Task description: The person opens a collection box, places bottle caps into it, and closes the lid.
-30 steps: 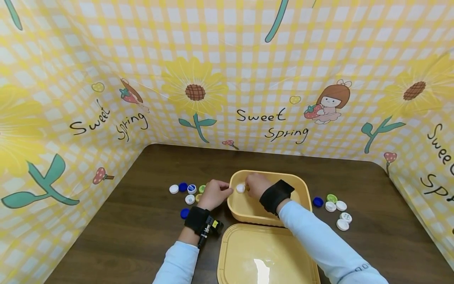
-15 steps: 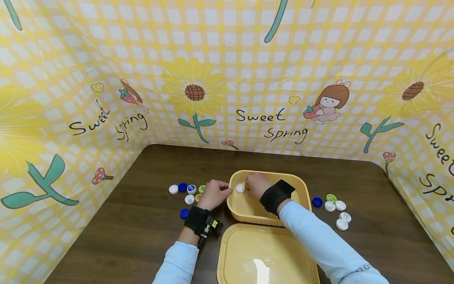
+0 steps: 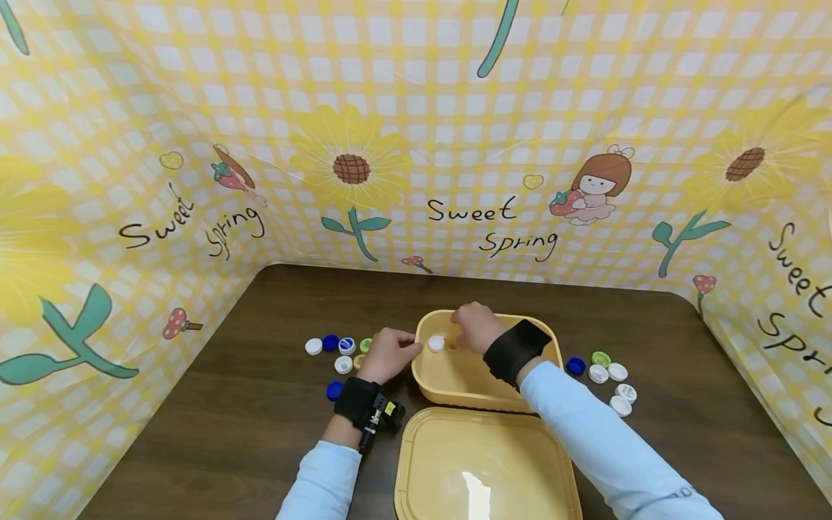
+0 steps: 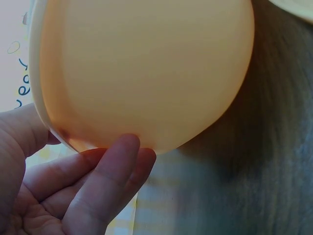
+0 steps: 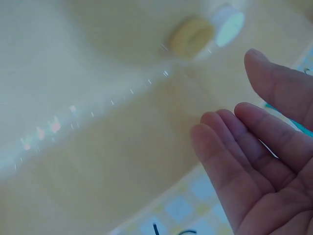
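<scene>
A yellow plastic box (image 3: 448,396) stands in the middle of the table in the head view. My left hand (image 3: 388,354) holds its left rim; the left wrist view shows thumb and fingers (image 4: 115,169) at the box's wall. My right hand (image 3: 477,328) is over the back of the box. Its fingers (image 5: 215,152) and thumb are apart in the right wrist view, with nothing between them. A yellow bottle cap (image 5: 192,37) lies in the box beside a white bottle cap (image 5: 229,27). In the head view the right hand partly hides the yellow cap.
A yellow lid (image 3: 484,462) lies in front of the box. Several loose caps, including a blue cap (image 3: 334,391), are left of it, partly behind the left hand. More caps, with a green cap (image 3: 601,359) among them, lie to the right. A checked cloth (image 3: 455,159) surrounds the table.
My right hand has lifted away from the box floor and uncovered the yellow cap beside the white one. The left hand stays on the rim. The head view has shifted slightly.
</scene>
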The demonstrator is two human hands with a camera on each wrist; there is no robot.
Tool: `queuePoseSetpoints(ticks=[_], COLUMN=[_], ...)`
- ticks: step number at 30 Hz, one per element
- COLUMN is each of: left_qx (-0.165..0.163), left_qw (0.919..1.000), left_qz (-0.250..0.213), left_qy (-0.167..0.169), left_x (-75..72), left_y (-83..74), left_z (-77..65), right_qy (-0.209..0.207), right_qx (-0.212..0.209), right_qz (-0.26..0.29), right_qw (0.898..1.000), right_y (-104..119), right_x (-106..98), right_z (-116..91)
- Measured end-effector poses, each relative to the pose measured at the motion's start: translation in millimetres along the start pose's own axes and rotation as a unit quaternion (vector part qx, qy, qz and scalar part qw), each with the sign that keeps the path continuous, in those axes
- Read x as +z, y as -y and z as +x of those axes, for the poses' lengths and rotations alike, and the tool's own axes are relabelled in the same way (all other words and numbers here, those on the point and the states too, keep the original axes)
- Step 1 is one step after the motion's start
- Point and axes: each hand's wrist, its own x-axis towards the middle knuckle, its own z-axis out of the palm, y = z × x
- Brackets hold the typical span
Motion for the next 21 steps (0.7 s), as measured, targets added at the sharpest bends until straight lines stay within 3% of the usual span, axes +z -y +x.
queuePoseSetpoints(ticks=[9,21], left_qx=[0.001,0.000], left_qw=[1.0000,1.0000], left_qz=[0.000,-0.008], left_qy=[-0.004,-0.004], left_x=[-0.1,1.9], left_y=[0.0,1.6], left_z=[0.3,1.4], right_qy=[-0.015,-0.032], right_qx=[0.019,0.084], right_qz=[0.011,0.064], right_qw=[1.000,0.994], right_y=[-7.6,-34.8], right_x=[-28.9,-64.2], right_z=[-13.5,-44.7])
